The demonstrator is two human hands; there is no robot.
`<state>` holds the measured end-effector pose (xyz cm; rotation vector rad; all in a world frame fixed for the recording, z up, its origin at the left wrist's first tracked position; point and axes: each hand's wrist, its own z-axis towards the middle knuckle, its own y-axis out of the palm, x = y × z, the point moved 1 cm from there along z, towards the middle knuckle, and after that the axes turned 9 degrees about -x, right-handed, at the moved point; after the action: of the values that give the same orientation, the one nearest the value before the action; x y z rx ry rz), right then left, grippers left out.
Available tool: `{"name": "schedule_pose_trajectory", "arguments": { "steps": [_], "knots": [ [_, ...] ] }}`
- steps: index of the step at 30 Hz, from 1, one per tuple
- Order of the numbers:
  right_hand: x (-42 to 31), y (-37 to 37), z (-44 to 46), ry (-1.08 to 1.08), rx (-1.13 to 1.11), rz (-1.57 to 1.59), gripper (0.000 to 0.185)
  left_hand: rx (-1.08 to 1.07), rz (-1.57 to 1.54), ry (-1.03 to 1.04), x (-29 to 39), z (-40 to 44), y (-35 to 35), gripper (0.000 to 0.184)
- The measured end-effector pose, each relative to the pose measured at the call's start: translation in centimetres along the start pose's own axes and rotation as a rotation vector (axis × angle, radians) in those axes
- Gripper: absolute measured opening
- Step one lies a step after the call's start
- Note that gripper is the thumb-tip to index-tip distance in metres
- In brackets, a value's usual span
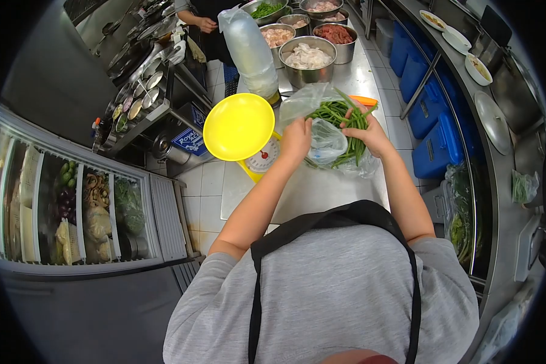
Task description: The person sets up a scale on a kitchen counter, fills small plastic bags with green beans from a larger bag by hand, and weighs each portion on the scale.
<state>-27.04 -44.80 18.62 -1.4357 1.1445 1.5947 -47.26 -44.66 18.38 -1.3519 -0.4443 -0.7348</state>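
Observation:
My left hand [296, 141] is closed on the edge of a clear plastic bag [327, 144]. My right hand [368, 131] has its fingers around some long green beans [330, 111], with more of them lying below and beside it. Another sheet of clear plastic [303, 102] spreads behind the beans, on the steel table [297, 203]. Left of my left hand stands a yellow kitchen scale [262, 159] with a round yellow pan [239, 126] on top. Part of an orange thing [364, 100], perhaps a handle, shows behind the beans.
Steel pots of pale food [310, 57] and raw minced meat [336, 34] fill the table's far end. A tall roll of plastic bags [249, 51] stands behind the scale. Another person's hand [207, 25] is at the far left. Blue bins [434, 136] line the right; a glass-topped fridge [73, 206] stands left.

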Motion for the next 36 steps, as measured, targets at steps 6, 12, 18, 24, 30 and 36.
{"name": "schedule_pose_trajectory", "arguments": {
  "steps": [6, 12, 18, 24, 30, 36],
  "knots": [
    [1.6, 1.9, 0.6, -0.039, 0.017, 0.16, 0.05, -0.321, -0.111, -0.05, 1.3, -1.0, 3.3, 0.029],
    [2.5, 2.8, 1.0, -0.135, 0.132, -0.069, 0.053, -0.367, -0.03, 0.112, 0.6, -1.4, 3.7, 0.048],
    [4.5, 0.5, 1.3, -0.252, 0.093, -0.131, 0.037, -0.542, -0.6, 0.215, 0.8, -3.8, -1.7, 0.045],
    [3.9, 1.7, 0.8, -0.282, 0.17, -0.249, 0.041, -0.558, -0.439, 0.399, -0.6, -6.1, -2.8, 0.033],
    [6.2, 2.8, -1.1, -0.275, 0.248, -0.544, 0.043, -0.611, -0.532, 0.103, -0.8, -8.2, -2.8, 0.036],
    [4.2, 3.5, -1.4, -0.273, 0.361, -0.452, 0.048, -0.787, -0.58, 0.185, 0.9, -9.9, -4.6, 0.03]
  ]
}}
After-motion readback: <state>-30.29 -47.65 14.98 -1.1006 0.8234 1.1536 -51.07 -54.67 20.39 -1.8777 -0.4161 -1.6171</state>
